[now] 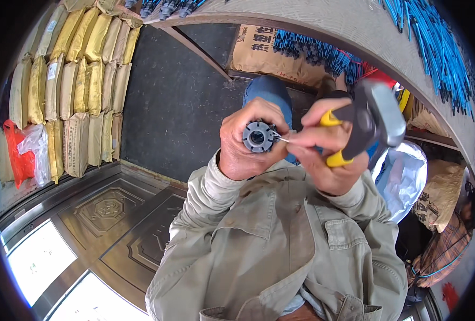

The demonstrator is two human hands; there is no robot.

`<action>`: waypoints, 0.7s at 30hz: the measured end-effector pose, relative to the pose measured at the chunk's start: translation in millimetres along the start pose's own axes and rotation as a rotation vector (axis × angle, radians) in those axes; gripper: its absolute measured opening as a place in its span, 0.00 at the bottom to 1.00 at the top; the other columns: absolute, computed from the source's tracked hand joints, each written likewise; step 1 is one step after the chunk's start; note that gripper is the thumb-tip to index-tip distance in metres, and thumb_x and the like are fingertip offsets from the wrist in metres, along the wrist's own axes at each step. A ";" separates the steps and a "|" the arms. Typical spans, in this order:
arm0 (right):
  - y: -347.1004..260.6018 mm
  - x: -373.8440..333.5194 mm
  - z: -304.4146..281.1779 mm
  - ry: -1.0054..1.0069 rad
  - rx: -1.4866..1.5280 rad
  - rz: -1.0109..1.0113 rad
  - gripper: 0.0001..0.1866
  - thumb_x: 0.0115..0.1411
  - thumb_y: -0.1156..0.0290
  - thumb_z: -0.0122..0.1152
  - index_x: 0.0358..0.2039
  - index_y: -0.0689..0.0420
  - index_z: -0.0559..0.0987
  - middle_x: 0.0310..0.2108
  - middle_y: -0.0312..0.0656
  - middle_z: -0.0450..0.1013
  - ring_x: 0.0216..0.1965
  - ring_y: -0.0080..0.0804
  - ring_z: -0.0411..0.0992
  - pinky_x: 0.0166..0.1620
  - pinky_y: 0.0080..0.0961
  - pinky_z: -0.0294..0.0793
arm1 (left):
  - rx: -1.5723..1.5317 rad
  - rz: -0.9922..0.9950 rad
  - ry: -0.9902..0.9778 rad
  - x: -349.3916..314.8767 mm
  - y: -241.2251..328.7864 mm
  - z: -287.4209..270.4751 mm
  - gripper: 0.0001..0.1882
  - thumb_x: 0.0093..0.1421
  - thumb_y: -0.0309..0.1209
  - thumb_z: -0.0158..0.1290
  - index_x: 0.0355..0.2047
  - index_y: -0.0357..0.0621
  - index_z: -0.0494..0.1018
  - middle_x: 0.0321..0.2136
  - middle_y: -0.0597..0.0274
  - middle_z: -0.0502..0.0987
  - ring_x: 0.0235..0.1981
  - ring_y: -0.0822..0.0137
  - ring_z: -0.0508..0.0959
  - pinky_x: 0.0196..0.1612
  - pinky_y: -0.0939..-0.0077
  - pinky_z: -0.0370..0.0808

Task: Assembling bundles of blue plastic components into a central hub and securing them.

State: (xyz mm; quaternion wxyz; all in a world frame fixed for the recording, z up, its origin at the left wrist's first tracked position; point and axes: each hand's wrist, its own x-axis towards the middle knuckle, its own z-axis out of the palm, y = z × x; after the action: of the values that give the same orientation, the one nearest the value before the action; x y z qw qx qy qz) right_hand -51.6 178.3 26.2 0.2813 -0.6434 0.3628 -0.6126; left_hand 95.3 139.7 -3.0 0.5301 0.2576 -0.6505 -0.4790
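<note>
My left hand (243, 144) is wrapped round a dark grey ribbed cylinder (257, 137), its round notched end with a centre hole facing up. In my right hand (328, 155) is a hammer (383, 115) with a grey head and yellow-and-black grip, the head standing out to the right. Thumb and finger of that same hand pinch a thin metal pin (284, 139), whose tip meets the right edge of the cylinder. Whether the tip is inside a slot there I cannot tell. The lower part of the cylinder is hidden in my left fist.
Stacked paper sacks (77, 80) line the left side, with red and clear plastic bags (20, 152) hanging there. A bench (323, 13) curves across the top right, holding blue rods (435, 48). An open white bag (403, 176) stands to my right, near a person's plaid sleeve (443, 249).
</note>
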 end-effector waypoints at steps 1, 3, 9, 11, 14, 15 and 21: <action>-0.4 0.2 -1.1 -0.021 -0.027 0.037 0.06 0.46 0.81 0.62 0.28 0.61 0.78 0.36 0.44 0.67 0.31 0.29 0.63 0.34 0.20 0.62 | 0.024 -0.035 0.003 -0.5 2.5 0.3 0.15 0.35 0.14 0.57 0.24 0.41 0.69 0.22 0.65 0.72 0.21 0.72 0.69 0.27 0.82 0.66; -1.9 1.5 -5.4 -0.062 -0.081 0.107 0.07 0.47 0.82 0.61 0.29 0.61 0.78 0.38 0.45 0.67 0.33 0.30 0.64 0.35 0.20 0.63 | 0.073 -0.101 0.008 -1.1 8.8 1.2 0.14 0.35 0.14 0.56 0.24 0.41 0.69 0.22 0.65 0.72 0.21 0.72 0.69 0.27 0.83 0.66; 3.9 15.3 -23.9 -0.217 -0.215 0.277 0.10 0.50 0.83 0.56 0.35 0.62 0.77 0.42 0.47 0.68 0.38 0.35 0.67 0.38 0.21 0.66 | -0.024 -0.071 0.089 0.0 3.2 -2.8 0.14 0.37 0.14 0.56 0.24 0.42 0.69 0.21 0.66 0.72 0.20 0.73 0.68 0.27 0.83 0.66; 8.4 9.8 -36.4 -0.160 -0.718 -0.100 0.13 0.50 0.79 0.60 0.38 0.60 0.78 0.44 0.43 0.69 0.37 0.33 0.67 0.41 0.26 0.65 | -0.013 -0.066 0.093 1.5 2.1 -7.8 0.14 0.37 0.14 0.56 0.24 0.42 0.69 0.21 0.66 0.72 0.20 0.73 0.68 0.27 0.84 0.66; 11.7 18.1 -46.6 -0.077 -1.266 -0.409 0.22 0.53 0.68 0.61 0.49 0.49 0.69 0.51 0.29 0.66 0.52 0.23 0.64 0.60 0.34 0.50 | -0.019 -0.051 0.079 8.1 1.5 -9.6 0.14 0.36 0.14 0.56 0.25 0.42 0.69 0.21 0.66 0.73 0.20 0.74 0.68 0.27 0.84 0.66; 16.6 24.0 -49.2 -0.080 -1.271 -0.405 0.22 0.53 0.68 0.61 0.49 0.49 0.69 0.51 0.29 0.66 0.52 0.23 0.64 0.60 0.34 0.50 | -0.024 -0.054 0.077 8.7 1.7 -7.2 0.14 0.36 0.14 0.56 0.25 0.42 0.69 0.21 0.66 0.73 0.20 0.74 0.68 0.27 0.84 0.66; 27.2 45.9 -51.3 0.044 -1.559 -0.922 0.27 0.49 0.63 0.66 0.49 0.49 0.67 0.51 0.22 0.65 0.52 0.21 0.64 0.60 0.34 0.49 | 0.006 -0.076 0.073 9.0 2.9 -2.5 0.15 0.35 0.14 0.55 0.25 0.42 0.69 0.23 0.65 0.74 0.21 0.74 0.68 0.27 0.84 0.66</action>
State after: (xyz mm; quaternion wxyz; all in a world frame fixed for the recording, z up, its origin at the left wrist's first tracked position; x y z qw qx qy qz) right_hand -106.4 129.5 35.7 -0.5145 -0.7211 0.3862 -0.2571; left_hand 95.5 132.5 3.5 0.5343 0.3007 -0.6220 -0.4871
